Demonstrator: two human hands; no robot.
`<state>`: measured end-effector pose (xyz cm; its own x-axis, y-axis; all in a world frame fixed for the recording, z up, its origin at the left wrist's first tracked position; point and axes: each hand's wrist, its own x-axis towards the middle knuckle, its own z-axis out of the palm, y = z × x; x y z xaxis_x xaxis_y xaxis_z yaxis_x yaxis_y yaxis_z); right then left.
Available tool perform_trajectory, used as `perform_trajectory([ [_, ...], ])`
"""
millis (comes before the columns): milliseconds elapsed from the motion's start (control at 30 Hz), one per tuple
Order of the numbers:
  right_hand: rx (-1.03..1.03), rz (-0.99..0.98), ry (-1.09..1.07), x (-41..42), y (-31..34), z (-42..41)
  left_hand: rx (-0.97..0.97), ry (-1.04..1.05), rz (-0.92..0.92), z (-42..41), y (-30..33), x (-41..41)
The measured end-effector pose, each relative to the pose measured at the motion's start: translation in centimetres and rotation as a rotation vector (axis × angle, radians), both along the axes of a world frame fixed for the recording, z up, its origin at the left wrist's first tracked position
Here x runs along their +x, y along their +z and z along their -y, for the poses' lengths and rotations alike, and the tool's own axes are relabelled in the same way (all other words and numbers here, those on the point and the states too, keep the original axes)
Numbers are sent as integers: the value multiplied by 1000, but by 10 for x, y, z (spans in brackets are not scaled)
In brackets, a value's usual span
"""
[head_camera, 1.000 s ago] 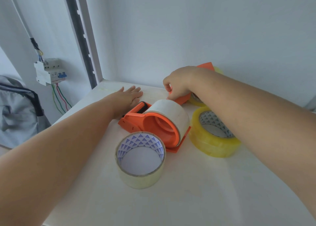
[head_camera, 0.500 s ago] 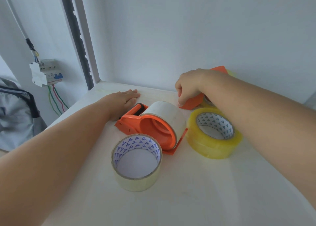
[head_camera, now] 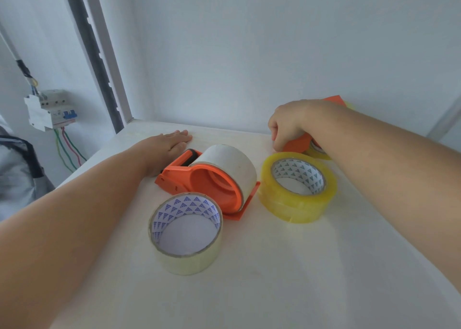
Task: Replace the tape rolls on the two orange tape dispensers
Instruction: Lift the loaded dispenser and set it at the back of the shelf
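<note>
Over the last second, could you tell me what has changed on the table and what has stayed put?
The right hand, gripping the far orange dispenser, has drawn it rightward, away from the near orange dispenser. The left hand stays flat on the table; the pale roll and yellow roll have not moved.

both forearms are bare to the frame edge, left hand (head_camera: 166, 145) and right hand (head_camera: 287, 126) ungloved.

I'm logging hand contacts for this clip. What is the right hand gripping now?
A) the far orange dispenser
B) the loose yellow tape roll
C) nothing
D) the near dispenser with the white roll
A: the right hand curls round the far orange dispenser, behind the yellow tape roll.
</note>
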<state>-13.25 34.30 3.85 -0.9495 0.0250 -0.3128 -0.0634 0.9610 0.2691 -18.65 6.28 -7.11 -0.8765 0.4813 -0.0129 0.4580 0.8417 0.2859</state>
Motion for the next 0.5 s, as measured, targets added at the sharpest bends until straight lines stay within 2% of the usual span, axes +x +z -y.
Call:
perform_trajectory([
  [500,-2,55,-65,5,3,-3,15,2,-8,0,0,1],
])
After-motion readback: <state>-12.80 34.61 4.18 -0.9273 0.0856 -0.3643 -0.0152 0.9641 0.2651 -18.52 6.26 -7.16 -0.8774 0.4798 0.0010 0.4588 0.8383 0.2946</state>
